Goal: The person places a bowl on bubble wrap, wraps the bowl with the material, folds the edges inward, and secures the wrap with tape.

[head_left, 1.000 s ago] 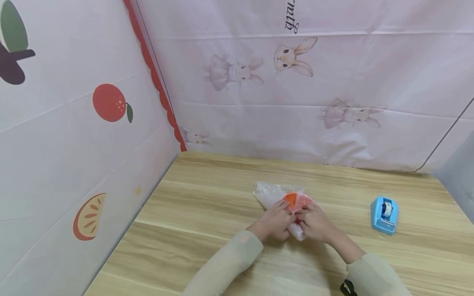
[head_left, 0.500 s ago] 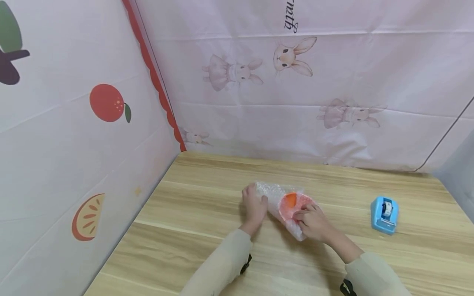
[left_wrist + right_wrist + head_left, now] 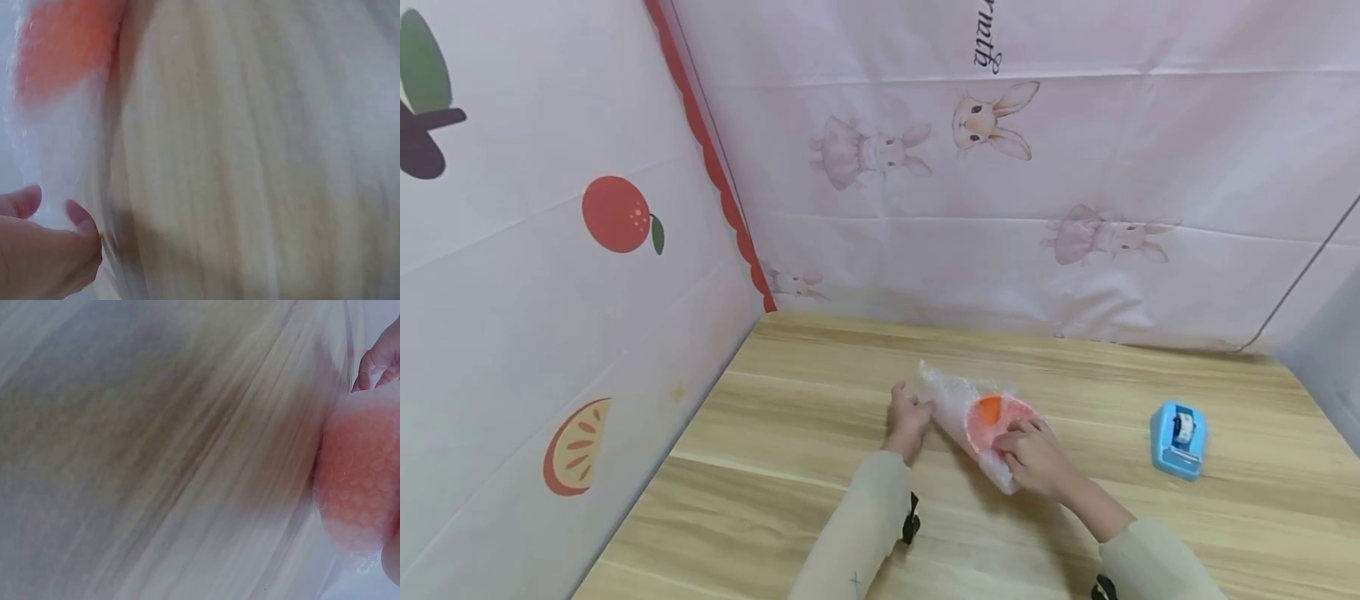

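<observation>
"As you look from the left, what comes first?"

"The left hand [image 3: 908, 418], at the left end of the bubble wrap [image 3: 951, 398], thumb and one finger apart; I can't tell whether it grips."

"And the bowl [image 3: 989, 410]?"

"Orange, in the wrap on the table [image 3: 760, 467], between both hands. The right hand [image 3: 1039, 460] holds its near right side, fingers bent inside."

"Farther right?"

"A blue tape dispenser [image 3: 1178, 440], well apart."

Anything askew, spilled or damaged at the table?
No spill or damage shows. Rabbits and lettering on the back cloth lie sideways, as if hung turned. Bubble wrap around the orange object juts toward the left hand, likely just from handling.
</observation>
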Motion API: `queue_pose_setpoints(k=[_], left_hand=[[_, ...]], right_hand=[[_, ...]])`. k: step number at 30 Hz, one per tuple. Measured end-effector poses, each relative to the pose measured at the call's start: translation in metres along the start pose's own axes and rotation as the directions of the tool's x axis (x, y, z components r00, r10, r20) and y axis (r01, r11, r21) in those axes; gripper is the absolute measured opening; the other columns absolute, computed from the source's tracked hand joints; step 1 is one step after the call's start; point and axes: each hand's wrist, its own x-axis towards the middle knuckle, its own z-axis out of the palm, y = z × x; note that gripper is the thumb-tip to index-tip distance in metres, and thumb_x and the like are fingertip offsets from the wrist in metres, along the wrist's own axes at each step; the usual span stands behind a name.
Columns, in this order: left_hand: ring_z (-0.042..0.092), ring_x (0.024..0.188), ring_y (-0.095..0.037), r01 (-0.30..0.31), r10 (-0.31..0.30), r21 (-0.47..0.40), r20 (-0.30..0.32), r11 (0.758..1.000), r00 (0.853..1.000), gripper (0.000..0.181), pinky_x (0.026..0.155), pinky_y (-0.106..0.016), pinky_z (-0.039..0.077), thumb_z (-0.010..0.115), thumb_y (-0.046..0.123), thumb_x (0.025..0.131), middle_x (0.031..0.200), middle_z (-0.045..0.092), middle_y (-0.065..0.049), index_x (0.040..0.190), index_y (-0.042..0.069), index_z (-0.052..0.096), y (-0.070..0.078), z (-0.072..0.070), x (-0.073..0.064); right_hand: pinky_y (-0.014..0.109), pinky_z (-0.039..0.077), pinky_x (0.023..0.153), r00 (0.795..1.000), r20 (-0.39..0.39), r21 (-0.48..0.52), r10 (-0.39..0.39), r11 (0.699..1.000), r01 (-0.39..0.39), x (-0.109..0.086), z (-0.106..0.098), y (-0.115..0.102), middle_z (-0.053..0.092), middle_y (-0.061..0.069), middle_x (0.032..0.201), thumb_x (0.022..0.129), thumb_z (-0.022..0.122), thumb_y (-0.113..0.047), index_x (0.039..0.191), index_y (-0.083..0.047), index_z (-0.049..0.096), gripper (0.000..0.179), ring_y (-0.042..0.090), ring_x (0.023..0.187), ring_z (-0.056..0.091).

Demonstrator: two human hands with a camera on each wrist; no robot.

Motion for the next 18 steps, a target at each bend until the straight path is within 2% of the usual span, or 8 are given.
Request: queue_pose_setpoints(k=[2, 5, 7, 9, 12, 16, 18], left_hand=[[0.051, 0.116, -0.035, 0.008, -0.007, -0.039, 0.026, 0.999, 1.000, 0.075, 0.096, -0.042, 0.045, 0.069, 0.008, 0.076, 0.130, 0.050, -0.025, 0.140, 0.001, 0.031, -0.003, 0.002, 0.005], [0.050, 0.116, -0.033, -0.004, 0.015, -0.107, 0.102, 0.994, 0.995, 0.059, 0.100, -0.041, 0.042, 0.068, 0.007, 0.076, 0.127, 0.051, -0.025, 0.128, -0.009, 0.044, -0.004, 0.003, 0.006], [0.055, 0.106, -0.027, -0.014, 0.035, -0.132, 0.159, 0.991, 0.987, 0.042, 0.097, -0.038, 0.045, 0.064, 0.005, 0.079, 0.117, 0.058, -0.023, 0.116, -0.012, 0.054, -0.001, 0.001, 0.002], [0.058, 0.092, -0.022, -0.065, 0.086, -0.115, 0.181, 0.991, 0.980, 0.028, 0.088, -0.035, 0.049, 0.063, 0.006, 0.080, 0.104, 0.064, -0.020, 0.103, -0.012, 0.062, 0.002, 0.001, -0.002], [0.061, 0.089, -0.021, -0.128, 0.133, -0.039, 0.167, 0.991, 0.977, 0.025, 0.083, -0.034, 0.052, 0.063, 0.010, 0.082, 0.098, 0.067, -0.019, 0.099, -0.008, 0.065, 0.007, 0.001, -0.008], [0.064, 0.094, -0.026, -0.169, 0.162, 0.056, 0.113, 0.984, 0.980, 0.023, 0.083, -0.033, 0.053, 0.064, 0.012, 0.083, 0.099, 0.068, -0.018, 0.099, -0.004, 0.068, 0.012, 0.005, -0.012], [0.065, 0.090, -0.027, -0.231, 0.224, 0.081, 0.091, 0.970, 0.970, 0.018, 0.079, -0.032, 0.054, 0.063, 0.008, 0.082, 0.095, 0.069, -0.018, 0.095, -0.004, 0.069, 0.013, 0.008, -0.013]], right_hand=[[0.047, 0.041, 0.089, 1.000, -0.022, -0.012, -0.016, 1.000, 0.015, 0.000, 0.001, 0.000, 0.071, 0.000, 0.084, 0.079, 0.054, -0.002, 0.083, -0.009, 0.072, 0.020, 0.026, 0.093, 0.058], [0.045, 0.041, 0.088, 0.999, -0.039, -0.025, -0.031, 0.999, 0.030, 0.000, 0.001, 0.001, 0.071, -0.001, 0.083, 0.078, 0.054, -0.002, 0.081, -0.010, 0.072, 0.020, 0.025, 0.093, 0.058], [0.044, 0.041, 0.088, 0.999, -0.043, -0.025, -0.034, 0.999, 0.032, 0.000, 0.002, 0.001, 0.071, -0.001, 0.083, 0.078, 0.054, -0.002, 0.080, -0.010, 0.072, 0.020, 0.025, 0.093, 0.058], [0.044, 0.041, 0.087, 0.998, -0.047, -0.025, -0.036, 0.999, 0.035, 0.001, 0.002, 0.001, 0.071, -0.001, 0.082, 0.078, 0.054, -0.002, 0.079, -0.011, 0.072, 0.020, 0.024, 0.092, 0.058], [0.043, 0.041, 0.087, 0.998, -0.051, -0.028, -0.036, 0.999, 0.035, 0.001, 0.003, 0.001, 0.071, -0.002, 0.082, 0.078, 0.054, -0.003, 0.079, -0.011, 0.072, 0.020, 0.024, 0.092, 0.058], [0.043, 0.041, 0.086, 0.998, -0.056, -0.035, -0.038, 0.999, 0.036, 0.000, 0.003, 0.002, 0.071, -0.002, 0.082, 0.077, 0.055, -0.003, 0.078, -0.011, 0.072, 0.020, 0.024, 0.092, 0.058], [0.043, 0.040, 0.086, 0.998, -0.057, -0.042, -0.038, 0.998, 0.036, 0.000, 0.004, 0.002, 0.071, -0.002, 0.081, 0.077, 0.055, -0.003, 0.078, -0.011, 0.072, 0.020, 0.023, 0.092, 0.058]])
